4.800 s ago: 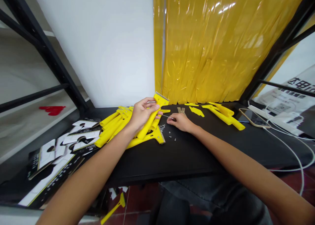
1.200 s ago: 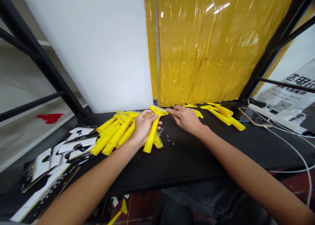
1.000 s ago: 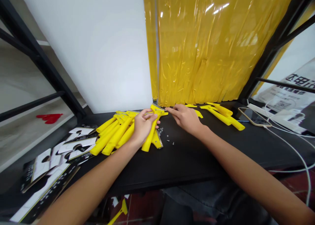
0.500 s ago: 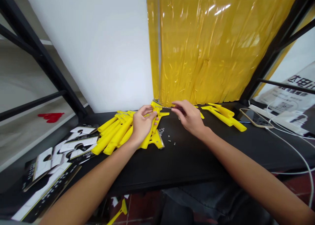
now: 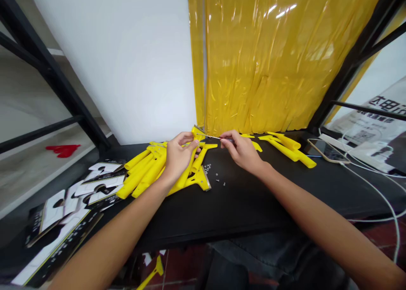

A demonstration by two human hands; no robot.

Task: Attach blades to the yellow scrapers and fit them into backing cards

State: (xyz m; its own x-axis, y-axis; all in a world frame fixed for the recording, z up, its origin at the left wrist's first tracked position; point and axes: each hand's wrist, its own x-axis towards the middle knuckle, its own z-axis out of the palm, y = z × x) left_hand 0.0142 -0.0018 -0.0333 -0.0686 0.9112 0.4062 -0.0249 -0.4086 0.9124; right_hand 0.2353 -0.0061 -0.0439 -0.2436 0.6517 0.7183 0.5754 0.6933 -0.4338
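Observation:
My left hand (image 5: 180, 152) is closed around a yellow scraper (image 5: 197, 132), whose head with a metal edge points up and away. My right hand (image 5: 239, 149) grips a screwdriver (image 5: 211, 136) by its handle, mostly hidden in the fingers. Its thin shaft runs left, and the tip meets the scraper's head. Beneath and left of my left hand lies a pile of yellow scrapers (image 5: 144, 171). One scraper (image 5: 200, 179) in front shows its blade edge. Small screws and nuts (image 5: 217, 180) are scattered on the black tabletop (image 5: 241, 209) between my hands.
Black and white packaging cards (image 5: 60, 243) overlap at the left. More yellow handles (image 5: 285, 148) lie to the right, near a phone (image 5: 328, 150) and white cables (image 5: 377, 186). A yellow plastic curtain (image 5: 263, 61) and white panel (image 5: 136, 61) stand behind. Another scraper (image 5: 155, 271) is below the table edge.
My left hand and the scraper have shifted slightly left, uncovering more of the front scraper. The screwdriver in my right hand now slants a little more, its tip still at the scraper's head.

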